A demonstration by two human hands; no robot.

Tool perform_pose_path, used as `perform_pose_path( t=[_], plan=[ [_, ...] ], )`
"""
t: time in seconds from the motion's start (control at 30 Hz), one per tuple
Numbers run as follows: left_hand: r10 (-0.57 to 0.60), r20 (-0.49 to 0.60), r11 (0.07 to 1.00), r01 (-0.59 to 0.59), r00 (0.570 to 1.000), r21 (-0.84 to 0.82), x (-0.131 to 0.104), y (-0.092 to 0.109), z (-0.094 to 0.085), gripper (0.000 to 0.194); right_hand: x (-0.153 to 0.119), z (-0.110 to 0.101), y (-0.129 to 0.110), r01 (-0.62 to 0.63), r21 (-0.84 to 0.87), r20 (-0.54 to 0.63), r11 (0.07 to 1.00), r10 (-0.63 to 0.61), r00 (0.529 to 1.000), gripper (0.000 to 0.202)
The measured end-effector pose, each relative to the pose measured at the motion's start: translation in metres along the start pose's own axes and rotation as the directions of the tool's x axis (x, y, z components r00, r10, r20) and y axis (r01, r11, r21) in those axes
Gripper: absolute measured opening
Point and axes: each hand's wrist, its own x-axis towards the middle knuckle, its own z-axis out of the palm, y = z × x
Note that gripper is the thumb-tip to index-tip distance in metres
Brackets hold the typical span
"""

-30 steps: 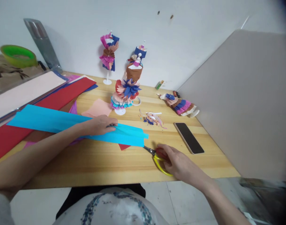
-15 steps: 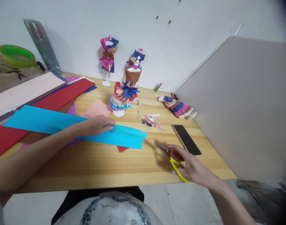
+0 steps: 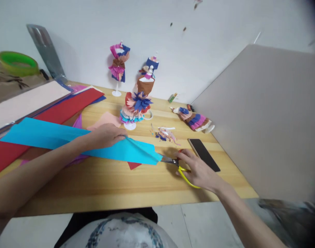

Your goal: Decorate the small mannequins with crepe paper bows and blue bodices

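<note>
A long strip of blue paper stretches across the left and middle of the wooden table. My left hand pinches its upper edge, and a crease runs from my fingers to the strip's right end. Scissors with yellow and red handles are held in my right hand. Their blades point left and meet the right end of the strip; whether paper lies between them I cannot tell. Under the strip, a corner of red paper sticks out.
Dressed paper figures on white stands are at the back, another lies at right. Paper scraps and a phone are nearby. Coloured sheets and a green ring are at left. A grey partition borders the right.
My right hand has moved left with the scissors, bringing the blades to the end of the blue strip. The strip's right part is now more creased.
</note>
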Motion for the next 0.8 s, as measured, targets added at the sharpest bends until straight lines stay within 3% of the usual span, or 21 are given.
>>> perform_pose_path(
  t=[0.33, 0.63, 0.8],
  plan=[
    [-0.058, 0.015, 0.960, 0.052, 0.998, 0.275, 0.017, -0.001, -0.001, 0.029, -0.002, -0.012, 0.008, -0.019, 0.069, 0.121, 0.997, 0.010, 0.993, 0.044],
    [-0.042, -0.033, 0.963, 0.049, 0.999, 0.265, 0.017, -0.007, 0.005, 0.030, 0.027, -0.006, 0.001, -0.027, 0.001, 0.229, 1.000, 0.026, 0.973, 0.051],
    [-0.056, -0.055, 0.977, 0.066, 0.997, 0.205, 0.017, -0.006, 0.004, 0.030, 0.036, -0.005, -0.007, 0.025, -0.008, 0.224, 1.000, -0.022, 0.974, 0.048]
  ],
)
